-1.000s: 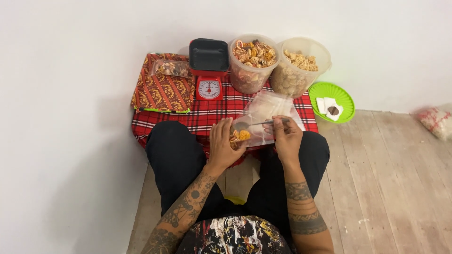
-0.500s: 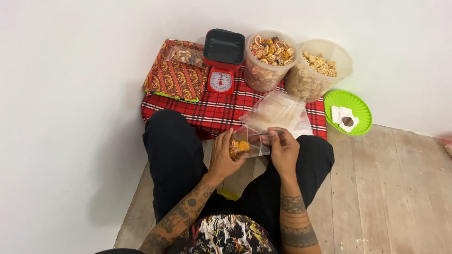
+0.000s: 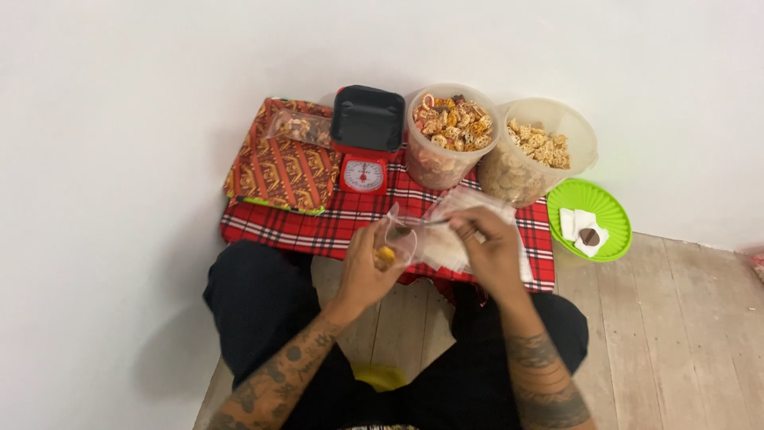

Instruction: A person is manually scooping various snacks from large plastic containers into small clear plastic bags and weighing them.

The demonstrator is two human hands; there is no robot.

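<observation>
We hold one small clear bag between our two hands. The left hand is wrapped around its lower part, where a few orange snack pieces sit; the right hand pinches the bag's top edge, so both hands are closed on it and nearly touching. Under the right hand lies a loose pile of empty clear bags; how many we cannot tell.

Beyond the hands we count two round clear tubs: one heaped with mixed orange snacks, the other, to its right, holding pale ones. Just past the left hand stands one red kitchen scale with a black pan. Farther left lies one orange patterned tray, with one filled snack bag on it. Right of the right hand is one green plate carrying white slips and a dark disc. All but the plate rest on one red plaid cloth. Our hands hide part of the cloth and the bag pile.
</observation>
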